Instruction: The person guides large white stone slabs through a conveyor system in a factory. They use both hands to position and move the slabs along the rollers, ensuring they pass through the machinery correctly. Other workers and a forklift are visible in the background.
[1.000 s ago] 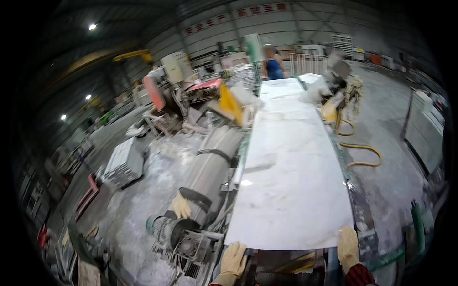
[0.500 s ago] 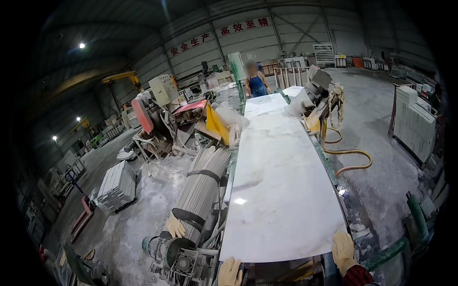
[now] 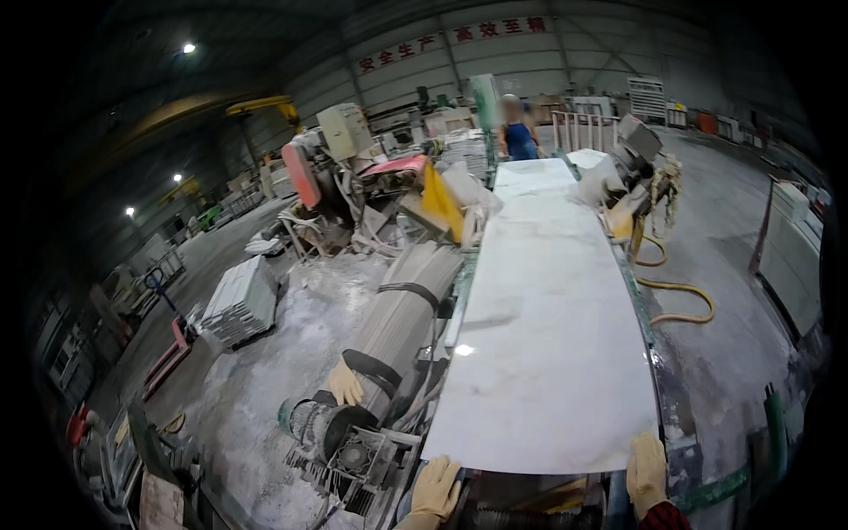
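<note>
Since 0.5 s ago, both gloved hands sit higher in view. The marble slab (image 3: 552, 327) runs lengthwise away; left hand (image 3: 435, 488) and right hand (image 3: 647, 468) fingers rest flat, apart, at its near edge.

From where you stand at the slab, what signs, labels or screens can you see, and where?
Wall banner: high on the far wall, a long row of red characters on grey.
Yellow panel: left of the white slab, a tilted plate, no markings legible.
No screens or package labels visible.
</note>
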Available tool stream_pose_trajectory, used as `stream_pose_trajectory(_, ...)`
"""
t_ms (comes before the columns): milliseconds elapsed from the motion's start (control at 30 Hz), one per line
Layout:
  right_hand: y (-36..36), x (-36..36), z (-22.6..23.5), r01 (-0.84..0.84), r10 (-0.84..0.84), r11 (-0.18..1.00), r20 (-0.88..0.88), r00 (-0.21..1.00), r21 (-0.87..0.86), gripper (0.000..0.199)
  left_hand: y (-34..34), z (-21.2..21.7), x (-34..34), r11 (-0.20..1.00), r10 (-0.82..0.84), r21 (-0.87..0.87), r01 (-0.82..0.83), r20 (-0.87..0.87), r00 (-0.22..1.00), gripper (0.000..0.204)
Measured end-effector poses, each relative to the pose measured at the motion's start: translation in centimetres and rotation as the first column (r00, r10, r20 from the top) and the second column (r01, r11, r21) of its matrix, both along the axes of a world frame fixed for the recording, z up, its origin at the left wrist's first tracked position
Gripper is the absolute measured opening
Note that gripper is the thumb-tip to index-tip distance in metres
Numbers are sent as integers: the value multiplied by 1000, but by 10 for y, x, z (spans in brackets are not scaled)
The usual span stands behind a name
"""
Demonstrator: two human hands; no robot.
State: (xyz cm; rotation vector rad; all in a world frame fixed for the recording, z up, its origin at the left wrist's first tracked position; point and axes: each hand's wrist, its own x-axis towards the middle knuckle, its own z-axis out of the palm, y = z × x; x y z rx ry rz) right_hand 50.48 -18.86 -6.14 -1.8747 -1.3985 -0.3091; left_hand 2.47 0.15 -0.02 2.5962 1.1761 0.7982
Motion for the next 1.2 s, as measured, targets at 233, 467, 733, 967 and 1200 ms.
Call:
stream_pose_trajectory(233,-10,-5,50,-64,106,940,111,988,-334,48,-2,-12,-7,1000,27,-13,-27,19,999,48)
stream_pose_trajectory(467,4,-14,26,60,-59,975,9,998,-215,39,-8,-19,-14,998,56,25,-57,3,998,48)
stream_pose_trajectory(733,-3,1,15,8,35,962,155,987,-273,45,-12,-18,-14,997,60,50,-61,20,998,47)
stream_pose_trajectory(967,-8,6,3,-16,74,969,229,971,-246,45,-16,-16,-15,997,75,33,-76,21,997,49)
stream_pose_trajectory(1200,-9,0,12,-58,92,984,205,974,-166,41,-20,-7,-14,995,81,53,-82,20,997,46)
